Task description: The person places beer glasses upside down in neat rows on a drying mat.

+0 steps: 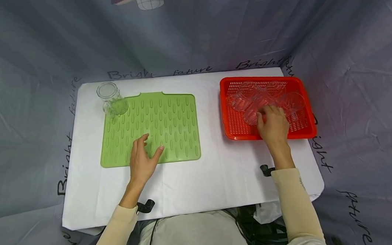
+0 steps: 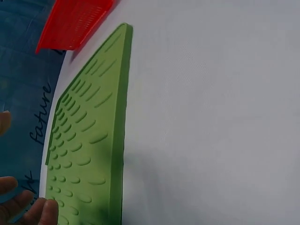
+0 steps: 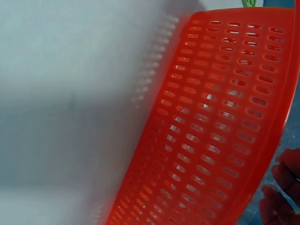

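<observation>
Glasses (image 1: 239, 102) crowd the red basket (image 1: 241, 137). The right hand (image 1: 275, 126) reaches in; I can't tell if its fingers hold one. The left hand (image 1: 142, 162) is wide, empty, by the green mat (image 1: 175, 136). Fast tugs might bang and crack glasses.

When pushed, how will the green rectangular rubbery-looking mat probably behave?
The mat probably won't roll or tip, since it lies flat. Its raised ridges may help grip; its straight, thick-looking edge suggests moderate stiffness.
</observation>
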`<state>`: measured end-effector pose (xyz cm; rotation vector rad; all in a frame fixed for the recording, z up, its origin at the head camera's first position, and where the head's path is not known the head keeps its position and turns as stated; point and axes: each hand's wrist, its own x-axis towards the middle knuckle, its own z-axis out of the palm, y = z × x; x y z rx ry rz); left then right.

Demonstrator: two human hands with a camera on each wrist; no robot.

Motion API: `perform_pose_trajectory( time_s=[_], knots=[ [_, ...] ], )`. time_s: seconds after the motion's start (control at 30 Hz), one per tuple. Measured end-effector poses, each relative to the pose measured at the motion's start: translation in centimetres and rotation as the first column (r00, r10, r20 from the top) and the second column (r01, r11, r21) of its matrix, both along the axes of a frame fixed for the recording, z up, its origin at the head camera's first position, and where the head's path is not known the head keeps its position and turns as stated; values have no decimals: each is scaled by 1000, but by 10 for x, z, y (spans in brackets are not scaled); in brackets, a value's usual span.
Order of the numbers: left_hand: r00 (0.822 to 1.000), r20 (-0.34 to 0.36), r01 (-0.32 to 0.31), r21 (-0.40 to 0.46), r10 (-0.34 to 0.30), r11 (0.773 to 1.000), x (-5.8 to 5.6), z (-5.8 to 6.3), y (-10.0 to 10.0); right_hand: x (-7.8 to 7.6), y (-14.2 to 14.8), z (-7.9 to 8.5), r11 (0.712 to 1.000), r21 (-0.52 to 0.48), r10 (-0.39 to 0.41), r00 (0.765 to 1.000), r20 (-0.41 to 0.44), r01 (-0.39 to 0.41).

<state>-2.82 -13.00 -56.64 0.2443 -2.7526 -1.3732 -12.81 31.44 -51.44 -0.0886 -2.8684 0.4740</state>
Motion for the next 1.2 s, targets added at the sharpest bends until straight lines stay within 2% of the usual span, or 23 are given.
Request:
perform_pose_trajectory(
  time_s=[0.2,0.4,0.63,0.97,1.2],
  knots=[
    [999,32,-4,41,3,999,-1,-1,-3,1,-1,-4,1000,13,1,999,-32,0],
    [1000,25,-4,43,3,999,-1,-1,-3,5,0,-4,1000,-2,-6,996,-88,6],
    [1000,18,4,46,-5,999,0,-1,-2,9,-2,-1,1000,-9,-9,993,-115,8],
    [999,33,14,57,-16,998,0,2,-1,18,-7,16,999,-54,-7,987,-163,-1],
    [999,34,14,48,-16,999,-2,1,-1,23,-10,29,999,-48,-3,980,-201,-6]
  ],
)
